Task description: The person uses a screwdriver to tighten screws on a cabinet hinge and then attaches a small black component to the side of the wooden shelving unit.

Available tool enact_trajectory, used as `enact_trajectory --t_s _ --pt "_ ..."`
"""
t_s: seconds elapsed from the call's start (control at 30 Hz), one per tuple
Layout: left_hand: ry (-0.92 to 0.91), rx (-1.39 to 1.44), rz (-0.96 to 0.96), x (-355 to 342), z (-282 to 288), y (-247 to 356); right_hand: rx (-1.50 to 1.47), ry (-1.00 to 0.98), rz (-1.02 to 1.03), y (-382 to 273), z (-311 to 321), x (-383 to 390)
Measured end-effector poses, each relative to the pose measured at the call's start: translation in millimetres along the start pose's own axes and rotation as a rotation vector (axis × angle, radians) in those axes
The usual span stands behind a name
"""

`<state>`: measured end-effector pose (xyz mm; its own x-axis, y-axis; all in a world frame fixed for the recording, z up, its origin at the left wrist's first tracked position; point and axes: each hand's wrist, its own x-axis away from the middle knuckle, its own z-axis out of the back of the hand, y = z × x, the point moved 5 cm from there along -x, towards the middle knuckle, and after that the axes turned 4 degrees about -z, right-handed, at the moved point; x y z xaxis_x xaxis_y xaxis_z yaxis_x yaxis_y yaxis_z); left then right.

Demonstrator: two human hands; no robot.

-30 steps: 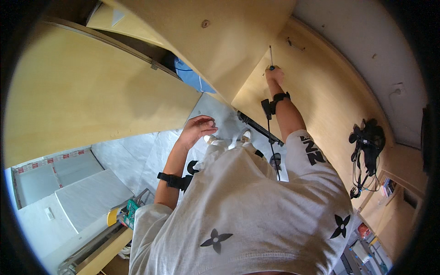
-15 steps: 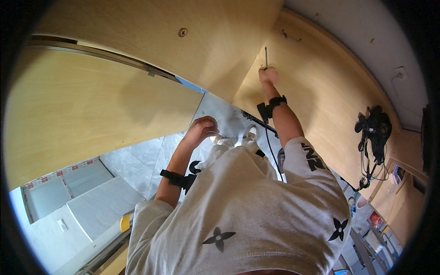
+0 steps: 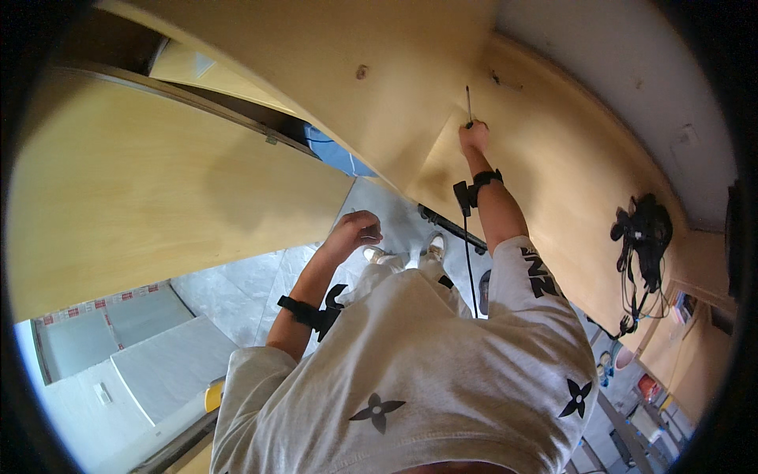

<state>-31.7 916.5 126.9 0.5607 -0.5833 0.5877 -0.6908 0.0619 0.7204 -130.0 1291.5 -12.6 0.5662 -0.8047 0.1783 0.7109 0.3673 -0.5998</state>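
My right hand reaches up and away. It is closed round a screwdriver, whose thin metal shaft points up beside the pale wooden side panel. To its left hangs a pale wooden door-like panel with a small round fitting on it. My left hand is lower, in front of my body, with fingers curled. Something small and light shows at its fingertips, too small to name. It is nearest to the lower edge of the left wooden panel and touches nothing else visible.
A dark gap between the left panel and the door-like panel shows a blue thing inside. Black cables and gear hang on the right panel. A low white cabinet stands at lower left. My shoes are on the grey tiled floor.
The door-like panel has shifted right, and the gap beside the left panel has widened, showing more of the inside. My right hand has moved slightly right with the screwdriver.
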Motion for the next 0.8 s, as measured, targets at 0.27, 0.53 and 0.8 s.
enact_trajectory --t_s 0.27,0.53,0.8 --pt "0.002 0.078 -0.044 5 20 -5 0.06 -0.042 -0.042 9 14 15" --pt "-0.327 -0.167 0.038 -25 26 17 -0.812 -0.105 -0.125 -28 133 177" --pt "-0.759 -0.35 0.196 -59 9 51 -1.143 0.257 0.131 -146 246 335"
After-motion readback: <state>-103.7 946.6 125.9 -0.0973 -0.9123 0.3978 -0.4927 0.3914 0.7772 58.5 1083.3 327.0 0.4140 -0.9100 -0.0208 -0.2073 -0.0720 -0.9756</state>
